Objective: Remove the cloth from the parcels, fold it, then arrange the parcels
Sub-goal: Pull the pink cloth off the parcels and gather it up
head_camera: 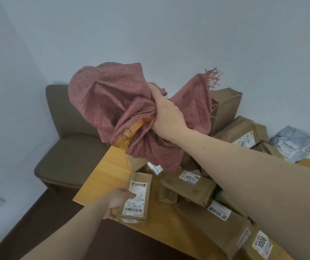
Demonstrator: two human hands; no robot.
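Observation:
My right hand [166,111] grips a bunched dusty-pink cloth [105,98] with a fringed end, held up in the air above the pile of parcels. An orange parcel edge [129,135] shows under the cloth below that hand. Several brown paper parcels [189,188] with white labels lie heaped on the wooden table [107,171]. My left hand [119,202] holds a small brown labelled parcel [141,184] at the table's near left edge, thumb on its label.
An olive-brown upholstered chair [67,139] stands against the wall left of the table. A grey plastic mailer [294,143] lies at the pile's far right. Tall brown parcels [225,106] lean by the wall. Dark floor lies below the table's left edge.

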